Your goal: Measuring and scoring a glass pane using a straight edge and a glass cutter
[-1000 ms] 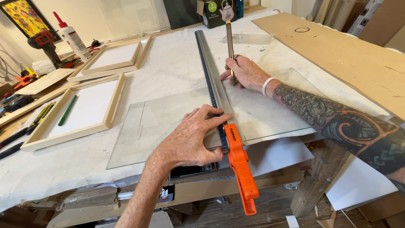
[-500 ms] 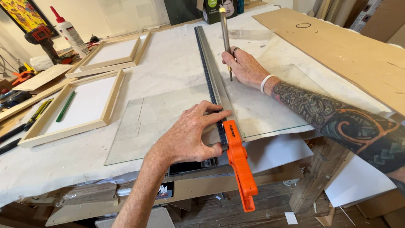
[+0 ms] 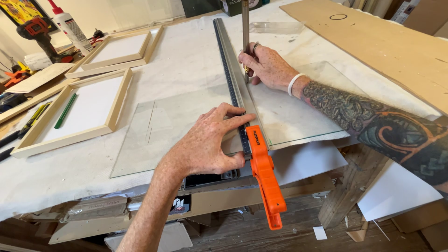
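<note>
A clear glass sheet (image 3: 168,126) lies flat on the cloth-covered bench. A long metal straightedge (image 3: 228,60) runs across it from near to far, pinned at the near end by an orange clamp (image 3: 266,179). My left hand (image 3: 205,144) presses flat on the glass and the ruler's near end, fingers spread. My right hand (image 3: 266,65) grips a slim upright cutting tool (image 3: 245,28), its tip against the ruler's right edge about halfway up the glass.
Two wooden frames (image 3: 77,112) (image 3: 116,51) lie at the left, the nearer one holding a green pencil (image 3: 64,111). A glue bottle (image 3: 70,25) and a cordless drill (image 3: 39,35) stand at the far left. A brown board (image 3: 387,51) lies at the right.
My right hand has slid the cutting tool along the ruler's edge, closer to me. My left hand stays pressed on the ruler.
</note>
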